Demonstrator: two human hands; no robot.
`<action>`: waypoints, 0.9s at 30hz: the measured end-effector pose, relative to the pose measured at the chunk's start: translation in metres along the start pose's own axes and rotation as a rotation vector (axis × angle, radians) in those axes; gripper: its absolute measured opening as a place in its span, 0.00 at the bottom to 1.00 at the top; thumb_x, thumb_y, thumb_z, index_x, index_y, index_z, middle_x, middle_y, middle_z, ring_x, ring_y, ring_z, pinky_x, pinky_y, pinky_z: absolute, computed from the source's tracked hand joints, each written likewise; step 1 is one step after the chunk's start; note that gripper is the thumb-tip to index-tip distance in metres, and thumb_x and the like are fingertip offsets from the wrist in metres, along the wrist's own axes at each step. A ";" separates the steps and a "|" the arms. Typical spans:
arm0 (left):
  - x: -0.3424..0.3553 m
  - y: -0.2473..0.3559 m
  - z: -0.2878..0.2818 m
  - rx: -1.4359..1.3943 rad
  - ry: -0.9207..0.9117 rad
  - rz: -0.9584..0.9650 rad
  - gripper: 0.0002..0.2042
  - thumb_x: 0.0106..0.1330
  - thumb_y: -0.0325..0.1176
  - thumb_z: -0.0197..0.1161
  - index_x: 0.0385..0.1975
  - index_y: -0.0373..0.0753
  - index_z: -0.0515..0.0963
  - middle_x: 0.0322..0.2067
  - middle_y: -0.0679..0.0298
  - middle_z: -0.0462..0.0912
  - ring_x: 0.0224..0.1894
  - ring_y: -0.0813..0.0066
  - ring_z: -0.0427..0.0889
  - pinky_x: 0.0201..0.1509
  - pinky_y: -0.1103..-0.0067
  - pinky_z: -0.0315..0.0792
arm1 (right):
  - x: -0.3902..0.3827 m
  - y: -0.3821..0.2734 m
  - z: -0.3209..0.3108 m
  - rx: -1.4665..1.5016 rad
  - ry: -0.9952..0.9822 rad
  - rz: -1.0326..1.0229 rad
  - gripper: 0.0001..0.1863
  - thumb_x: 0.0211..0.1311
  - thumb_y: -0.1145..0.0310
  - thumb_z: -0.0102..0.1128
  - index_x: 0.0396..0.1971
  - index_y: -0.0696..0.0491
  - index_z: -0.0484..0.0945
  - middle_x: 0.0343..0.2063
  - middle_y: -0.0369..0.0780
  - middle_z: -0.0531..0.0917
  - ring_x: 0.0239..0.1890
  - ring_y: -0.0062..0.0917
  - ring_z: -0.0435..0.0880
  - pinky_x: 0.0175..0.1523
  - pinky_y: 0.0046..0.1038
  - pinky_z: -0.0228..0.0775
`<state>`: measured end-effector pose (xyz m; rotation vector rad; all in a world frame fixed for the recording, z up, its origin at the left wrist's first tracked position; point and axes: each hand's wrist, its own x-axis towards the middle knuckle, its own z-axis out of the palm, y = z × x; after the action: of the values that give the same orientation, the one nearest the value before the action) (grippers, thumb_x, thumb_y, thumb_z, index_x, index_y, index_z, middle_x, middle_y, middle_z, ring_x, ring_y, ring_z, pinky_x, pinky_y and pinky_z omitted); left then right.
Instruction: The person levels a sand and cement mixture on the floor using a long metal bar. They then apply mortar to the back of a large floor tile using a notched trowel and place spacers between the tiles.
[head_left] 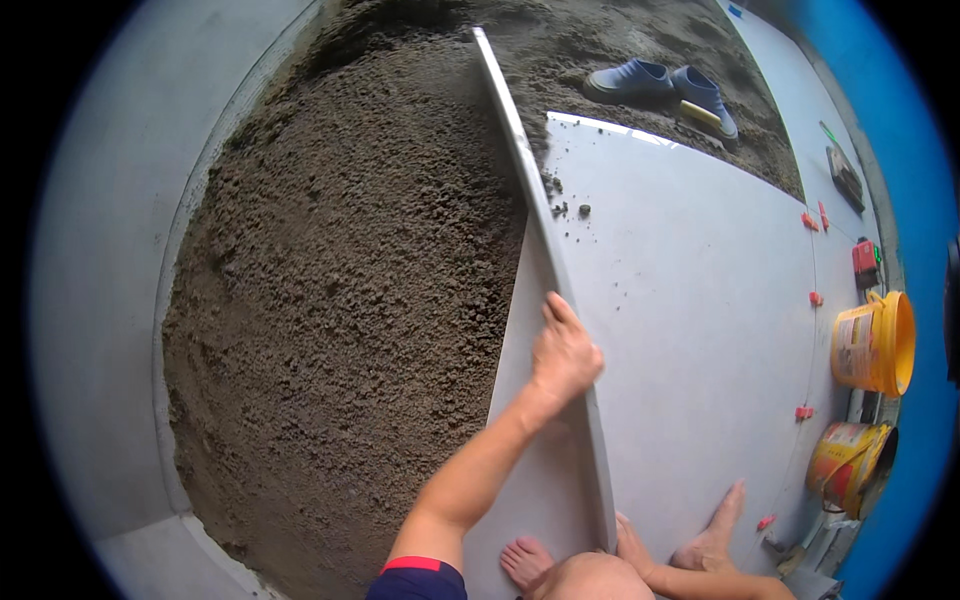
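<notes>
A long grey metal straightedge point(516, 135) runs from the far mortar bed down toward me, partly across a large pale tile point(690, 290). My left hand point(567, 350) is closed around its middle, thumb pointing along the bar. At the near end my right hand point(632, 548) grips the bar low down; my knee hides part of that hand. Left of the bar spreads rough, damp grey-brown mortar point(350, 270), crumbly on top. Small mortar crumbs point(584, 210) lie on the tile beside the bar.
Blue shoes point(630, 80) and a yellow-handled tool point(700, 115) rest on the far mortar. Red tile levelling clips point(816, 299) line the right-hand joint. Further right are a red device point(866, 264), a trowel point(845, 180) and yellow buckets point(875, 345). My bare feet point(526, 562) stand on the tile.
</notes>
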<state>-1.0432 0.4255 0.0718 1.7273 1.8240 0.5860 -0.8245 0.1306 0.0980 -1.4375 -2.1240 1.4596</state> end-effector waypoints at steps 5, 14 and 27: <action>-0.073 0.034 0.008 -0.142 -0.188 -0.127 0.42 0.55 0.27 0.58 0.62 0.09 0.40 0.55 0.20 0.61 0.45 0.30 0.78 0.49 0.58 0.79 | -0.078 0.031 0.011 0.011 -0.205 0.275 0.39 0.64 0.56 0.56 0.70 0.57 0.55 0.66 0.59 0.62 0.66 0.56 0.63 0.68 0.45 0.60; 0.043 0.063 0.022 -0.165 -0.072 -0.004 0.47 0.54 0.28 0.63 0.66 0.15 0.37 0.54 0.23 0.65 0.47 0.38 0.81 0.50 0.61 0.79 | -0.026 0.049 -0.031 -0.019 0.095 0.442 0.39 0.51 0.64 0.65 0.64 0.61 0.65 0.57 0.56 0.75 0.60 0.52 0.73 0.63 0.44 0.67; 0.098 0.069 0.035 -0.086 -0.119 -0.036 0.28 0.56 0.36 0.59 0.58 0.36 0.64 0.47 0.32 0.73 0.45 0.41 0.83 0.51 0.62 0.80 | 0.031 0.073 -0.176 -0.119 0.073 0.447 0.21 0.46 0.69 0.63 0.44 0.56 0.80 0.30 0.45 0.85 0.32 0.29 0.84 0.42 0.33 0.77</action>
<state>-0.9698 0.5267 0.0814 1.6340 1.7186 0.5273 -0.6878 0.2665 0.1165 -2.0794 -1.9568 1.4004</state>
